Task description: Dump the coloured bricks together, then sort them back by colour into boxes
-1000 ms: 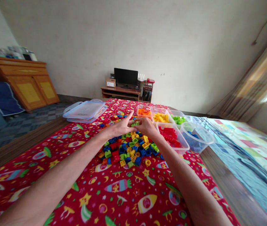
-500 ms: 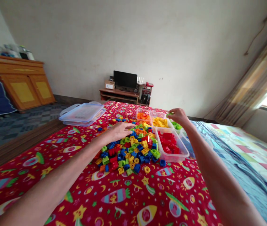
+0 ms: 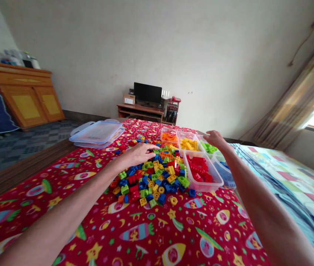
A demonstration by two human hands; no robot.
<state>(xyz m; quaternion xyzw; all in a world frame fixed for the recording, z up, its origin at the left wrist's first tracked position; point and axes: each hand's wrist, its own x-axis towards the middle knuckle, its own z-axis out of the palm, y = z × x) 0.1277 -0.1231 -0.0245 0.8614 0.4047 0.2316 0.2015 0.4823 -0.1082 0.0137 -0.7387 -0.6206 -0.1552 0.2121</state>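
My left hand (image 3: 140, 153) hovers over the upper left of a mixed pile of toy building blocks (image 3: 157, 181), palm down with fingers stretched out and nothing visible in them. My right hand (image 3: 217, 139) is above the bin of green blocks (image 3: 209, 147), fingers apart, and no block shows in it. Beside that bin stand a bin of yellow blocks (image 3: 188, 144) and a bin of orange blocks (image 3: 169, 137). Nearer to me is a clear bin of red blocks (image 3: 199, 168). A bin of blue blocks (image 3: 224, 173) is partly covered by my right forearm.
Clear plastic lids (image 3: 97, 133) lie stacked at the left edge of the red patterned cloth (image 3: 134, 232). A blue cloth (image 3: 270, 199) spreads at the right. Behind are a desk (image 3: 140, 111) with a monitor (image 3: 148, 93) and a wooden cabinet (image 3: 21, 96).
My right hand has let go of a green block over the green bin and moved slightly right. My left hand has hardly moved.
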